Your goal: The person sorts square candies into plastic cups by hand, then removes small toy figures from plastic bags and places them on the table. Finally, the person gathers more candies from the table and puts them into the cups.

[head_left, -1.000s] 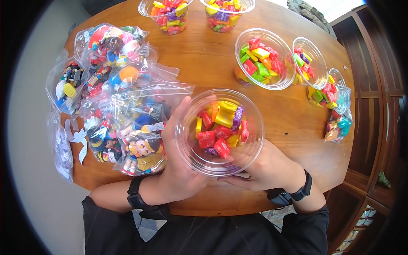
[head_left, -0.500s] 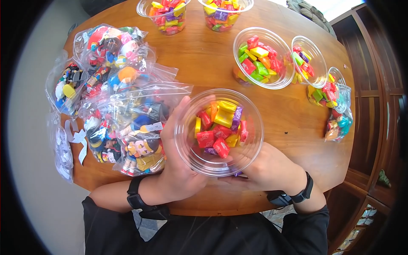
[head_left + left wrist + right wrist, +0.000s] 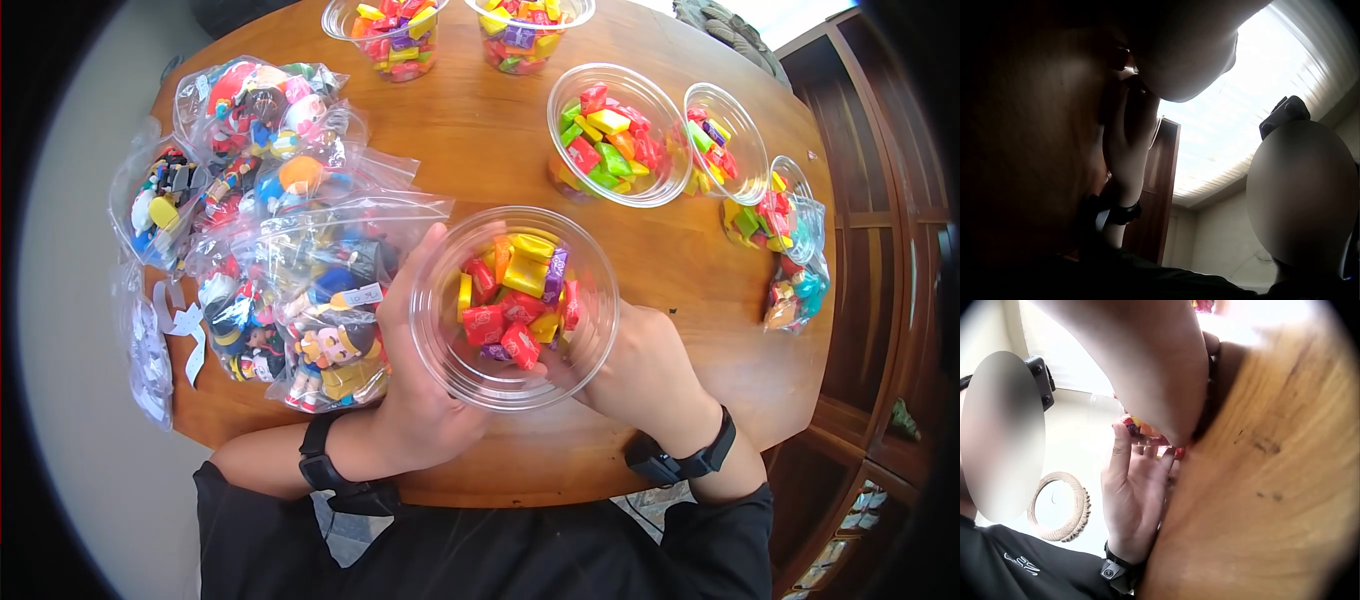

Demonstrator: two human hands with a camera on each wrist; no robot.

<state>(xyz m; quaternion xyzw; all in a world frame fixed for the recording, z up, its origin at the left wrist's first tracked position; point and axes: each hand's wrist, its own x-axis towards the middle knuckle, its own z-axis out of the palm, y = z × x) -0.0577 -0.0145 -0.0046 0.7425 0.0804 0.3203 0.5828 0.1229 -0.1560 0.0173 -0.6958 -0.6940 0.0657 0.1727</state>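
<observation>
A clear plastic cup [image 3: 440,375] with red, yellow, purple and orange wrapped candies [image 3: 521,345] is held mouth-up above the table. My left hand [image 3: 425,400] grips its left side, thumb and fingers round the wall; the right wrist view shows the left hand [image 3: 1132,497] against the cup too. At the cup's lower right is my right hand [image 3: 650,375], its fingers hidden behind the cup, so whether they hold anything is not visible. The left wrist view is dark, with the right hand [image 3: 1129,134] partly seen.
Bags of small figures [image 3: 335,345] lie left of the cup, beside a white ribbon [image 3: 190,325]. Several candy cups, one of them [image 3: 620,135] nearest, stand along the far and right side. Another bag [image 3: 798,295] lies at the right edge.
My right hand has shifted up and in behind the cup's right side. The purple piece seen by its fingers below the rim is out of sight. My left hand and the cup have barely moved.
</observation>
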